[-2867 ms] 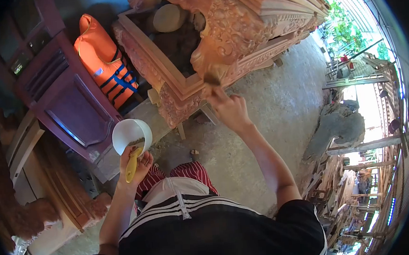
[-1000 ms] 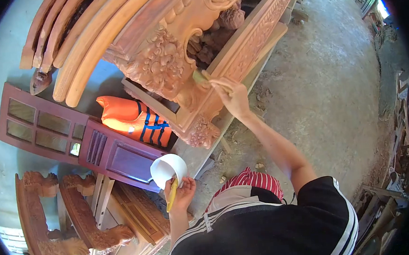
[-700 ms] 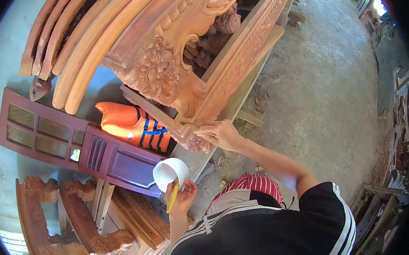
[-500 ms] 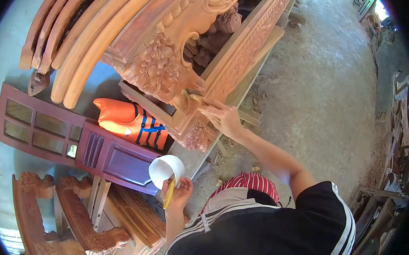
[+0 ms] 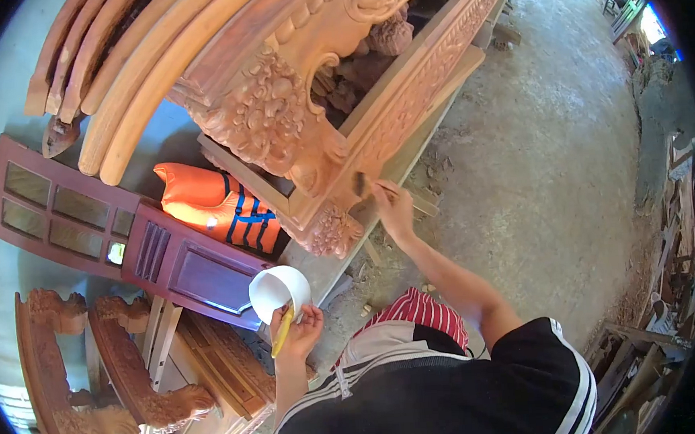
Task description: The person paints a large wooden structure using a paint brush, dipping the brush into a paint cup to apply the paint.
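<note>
My right hand (image 5: 396, 213) is closed on a paintbrush (image 5: 361, 185) with dark bristles. Its bristle end is right at the corner of a large carved wooden furniture piece (image 5: 272, 113), beside the carved foot. Lower down, my left hand (image 5: 306, 333) grips a white tub (image 5: 296, 283), tilted so that its mouth faces left. A yellow handle (image 5: 283, 338) also sits in that hand, against the tub's rim; the far end of this tool is hidden.
An orange life vest (image 5: 202, 207) lies behind the furniture corner, beside a purple-brown panelled door (image 5: 182, 265). Curved wooden beams (image 5: 144, 78) rest at the upper left. Carved frames (image 5: 48, 367) stand at the lower left. Wood scraps (image 5: 647, 357) line the right side of the concrete floor (image 5: 546, 171).
My right hand has moved a little right and down with the paintbrush, away from the carved foot to the corner's edge. My left hand still holds the tub in nearly the same place.
</note>
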Action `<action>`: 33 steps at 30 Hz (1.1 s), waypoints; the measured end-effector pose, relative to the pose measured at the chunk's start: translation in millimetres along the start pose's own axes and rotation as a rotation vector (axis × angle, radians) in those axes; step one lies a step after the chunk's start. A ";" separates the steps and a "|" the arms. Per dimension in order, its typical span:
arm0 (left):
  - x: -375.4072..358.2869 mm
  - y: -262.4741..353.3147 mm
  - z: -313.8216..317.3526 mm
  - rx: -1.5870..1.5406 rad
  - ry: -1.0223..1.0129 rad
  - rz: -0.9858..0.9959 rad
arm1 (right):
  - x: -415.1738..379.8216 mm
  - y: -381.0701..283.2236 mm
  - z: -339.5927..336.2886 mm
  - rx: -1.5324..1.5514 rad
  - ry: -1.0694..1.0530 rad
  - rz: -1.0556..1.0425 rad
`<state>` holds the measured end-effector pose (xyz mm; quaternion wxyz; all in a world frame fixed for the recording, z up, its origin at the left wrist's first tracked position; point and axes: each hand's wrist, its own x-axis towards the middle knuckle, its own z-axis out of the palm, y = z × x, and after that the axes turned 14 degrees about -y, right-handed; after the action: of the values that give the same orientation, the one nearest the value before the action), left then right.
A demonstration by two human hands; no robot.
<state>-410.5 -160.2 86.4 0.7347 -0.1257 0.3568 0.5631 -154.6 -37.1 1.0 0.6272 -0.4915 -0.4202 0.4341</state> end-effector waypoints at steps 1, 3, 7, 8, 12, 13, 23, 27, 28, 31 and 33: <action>-0.2 1.2 2.8 0.008 -0.011 0.012 | 3.4 6.5 -3.2 -0.034 0.096 0.085; -0.9 4.1 2.5 0.004 -0.003 0.035 | 9.2 -20.1 -7.0 0.054 0.106 0.068; 2.6 10.3 -15.9 -0.032 0.027 0.035 | 28.2 -81.4 -16.6 0.301 -0.022 0.046; 2.8 12.2 -16.2 -0.016 0.032 0.041 | 36.2 -72.6 -17.4 0.303 -0.031 0.055; -1.0 14.7 -14.4 -0.004 -0.003 0.055 | 51.4 -27.4 -41.6 0.063 0.014 0.255; 1.8 17.2 -14.7 -0.012 -0.003 0.060 | 47.6 -31.4 -41.7 0.101 0.025 0.248; 5.2 18.2 -14.1 -0.024 0.021 0.019 | 20.5 -34.0 -26.0 -0.138 -0.147 0.050; 11.2 19.0 -12.1 -0.050 0.049 0.000 | 45.3 -10.0 -40.0 -0.043 -0.049 0.146; 11.9 17.5 -9.6 -0.033 0.073 -0.002 | 48.3 0.0 -37.5 -0.001 0.010 0.153; 12.6 14.3 -6.1 0.013 0.026 -0.001 | 32.6 34.8 -3.0 -0.344 -0.194 -0.015; 11.9 15.6 -4.2 0.033 0.010 -0.009 | -8.9 20.5 32.0 -0.462 -0.475 -0.055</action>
<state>-425.0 -148.7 78.9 0.7374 -0.1179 0.3690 0.5534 -190.2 -34.6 -14.7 0.3953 -0.4944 -0.6551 0.4125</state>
